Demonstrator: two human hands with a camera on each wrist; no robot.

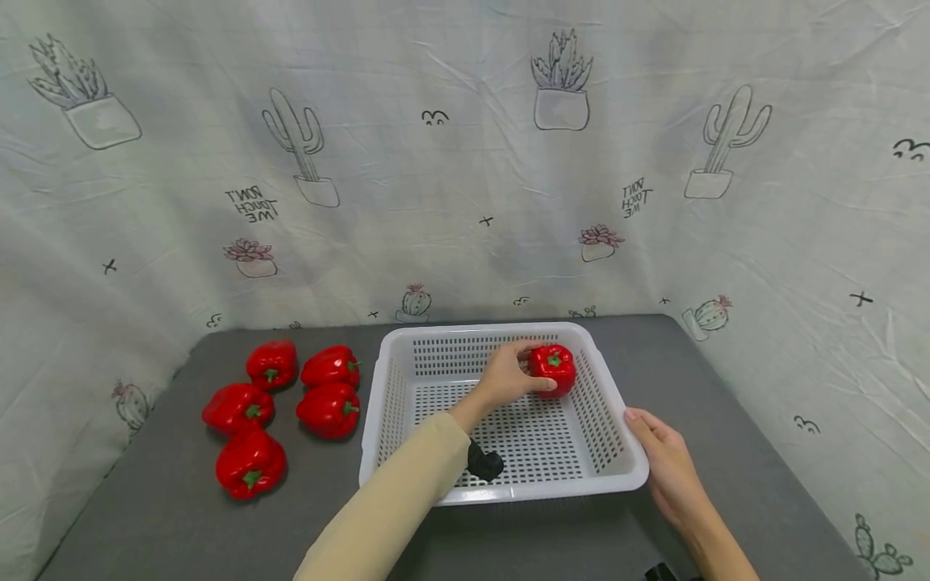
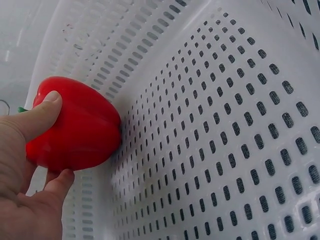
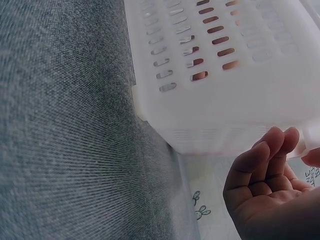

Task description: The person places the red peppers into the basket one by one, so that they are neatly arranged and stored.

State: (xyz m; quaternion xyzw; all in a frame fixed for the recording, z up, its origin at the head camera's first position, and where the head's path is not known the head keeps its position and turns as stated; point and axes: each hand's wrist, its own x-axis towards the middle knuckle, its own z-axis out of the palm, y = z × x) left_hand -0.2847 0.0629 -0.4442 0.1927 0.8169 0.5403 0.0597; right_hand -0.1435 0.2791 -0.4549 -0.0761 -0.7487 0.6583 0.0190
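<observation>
My left hand (image 1: 511, 374) grips a red bell pepper (image 1: 558, 369) inside a white perforated plastic basket (image 1: 501, 492), near its back right corner. In the left wrist view the thumb lies across the upper side of the pepper (image 2: 80, 125) and the other fingers are beneath it; its lower end is right at the basket floor (image 2: 220, 150). At the basket's right side my right hand (image 1: 664, 461) holds the rim, thumb on top. Its fingers (image 3: 250, 162) curl below the rim in the right wrist view.
Several more red bell peppers (image 1: 250, 462) lie in a group on the grey tabletop (image 1: 145, 516), left of the basket. A white curtain (image 1: 465, 177) with cactus drawings hangs behind and around the table. The black wrist piece (image 1: 484, 462) on my left arm overlaps the basket.
</observation>
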